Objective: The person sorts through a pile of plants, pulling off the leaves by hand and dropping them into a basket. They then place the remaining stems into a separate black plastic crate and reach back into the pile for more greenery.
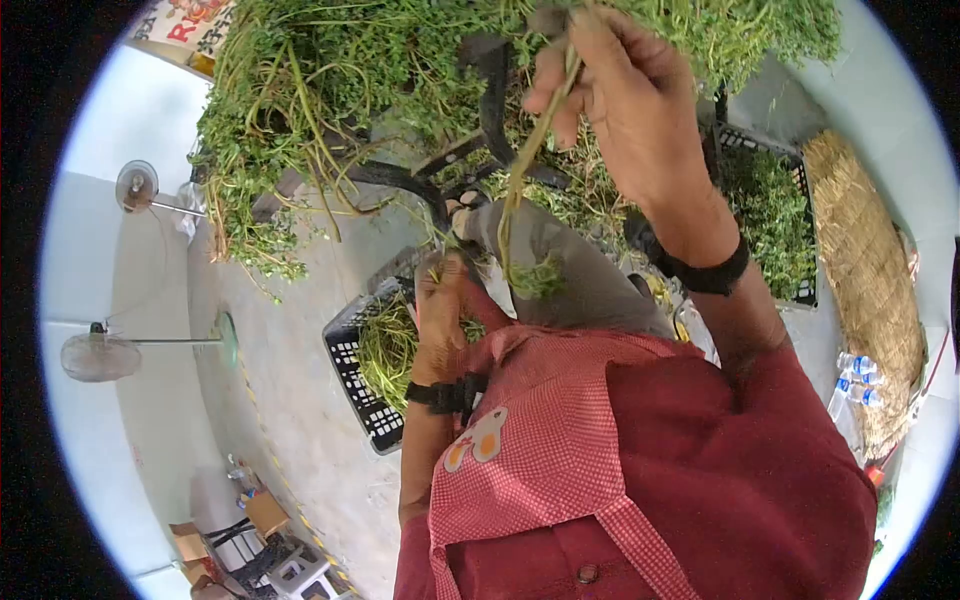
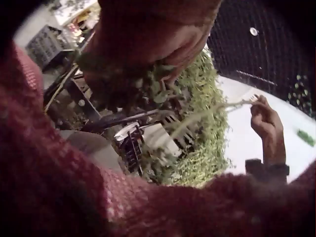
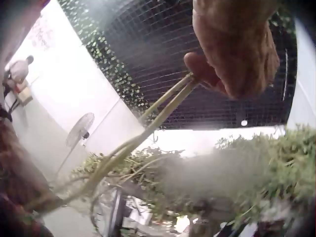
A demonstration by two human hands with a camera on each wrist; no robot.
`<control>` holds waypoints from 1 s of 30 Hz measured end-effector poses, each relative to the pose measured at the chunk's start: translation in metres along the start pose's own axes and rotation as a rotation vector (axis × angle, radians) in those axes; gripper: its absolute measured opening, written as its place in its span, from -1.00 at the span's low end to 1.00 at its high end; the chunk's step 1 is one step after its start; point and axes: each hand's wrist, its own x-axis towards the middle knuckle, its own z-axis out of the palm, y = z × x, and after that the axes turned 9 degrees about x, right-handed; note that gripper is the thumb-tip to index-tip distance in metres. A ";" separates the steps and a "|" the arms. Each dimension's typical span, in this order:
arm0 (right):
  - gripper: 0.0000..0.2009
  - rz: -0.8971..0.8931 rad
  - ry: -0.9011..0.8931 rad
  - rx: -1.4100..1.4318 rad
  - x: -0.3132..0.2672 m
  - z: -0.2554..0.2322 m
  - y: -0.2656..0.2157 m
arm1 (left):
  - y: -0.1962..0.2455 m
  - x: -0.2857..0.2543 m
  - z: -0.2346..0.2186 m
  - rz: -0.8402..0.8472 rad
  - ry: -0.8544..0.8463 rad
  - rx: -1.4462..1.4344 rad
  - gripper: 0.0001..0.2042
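My right hand is raised at the top of the head view and pinches the end of a few long plant stems. They hang down to a leafy tip over the trouser leg. In the right wrist view the stems run from the fingertips down toward the lower left. My left hand is low in front of the apron, fingers curled, with bits of green sprigs at its fingers. Its fingertips are partly hidden in the left wrist view.
A big heap of leafy greens lies across the top. A black crate with cut stems stands beside the left arm; another crate of greens is at right, by a straw roll. Fans stand at left.
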 end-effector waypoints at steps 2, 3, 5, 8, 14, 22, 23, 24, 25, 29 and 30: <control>-0.73 0.058 -0.025 0.085 0.000 -0.009 0.011 | 0.008 -0.011 0.000 0.056 -0.143 0.017 -0.76; -0.73 0.053 -0.029 0.085 -0.001 -0.009 0.014 | 0.010 -0.012 0.000 0.103 -0.298 0.049 -0.75; -0.72 0.087 0.039 0.149 -0.002 -0.010 0.018 | 0.011 -0.008 -0.001 0.143 -0.431 0.066 -0.74; -0.69 0.057 0.092 0.160 0.001 -0.013 0.020 | 0.022 -0.024 0.012 0.188 -0.399 0.116 -0.71; -0.68 0.026 0.032 0.254 0.008 -0.013 0.015 | 0.008 -0.006 0.026 0.560 -0.269 0.444 -0.71; -0.66 0.042 0.057 0.320 0.006 -0.017 0.014 | 0.006 0.005 0.036 0.386 -0.238 0.301 -0.75; -0.66 0.040 0.054 0.324 0.006 -0.017 0.015 | 0.006 0.004 0.034 0.386 -0.238 0.300 -0.75; -0.66 0.039 0.051 0.323 0.008 -0.019 0.015 | 0.007 0.003 0.031 0.462 -0.321 0.353 -0.78; -0.68 0.033 0.042 0.332 0.010 -0.024 0.014 | 0.008 0.001 0.028 0.537 -0.405 0.406 -0.81; -0.71 -0.027 0.032 0.260 0.024 -0.051 0.014 | 0.018 -0.010 0.012 0.734 -0.524 0.590 -0.83; -0.71 -0.027 0.032 0.259 0.025 -0.056 0.014 | 0.021 -0.017 0.009 0.713 -0.544 0.567 -0.82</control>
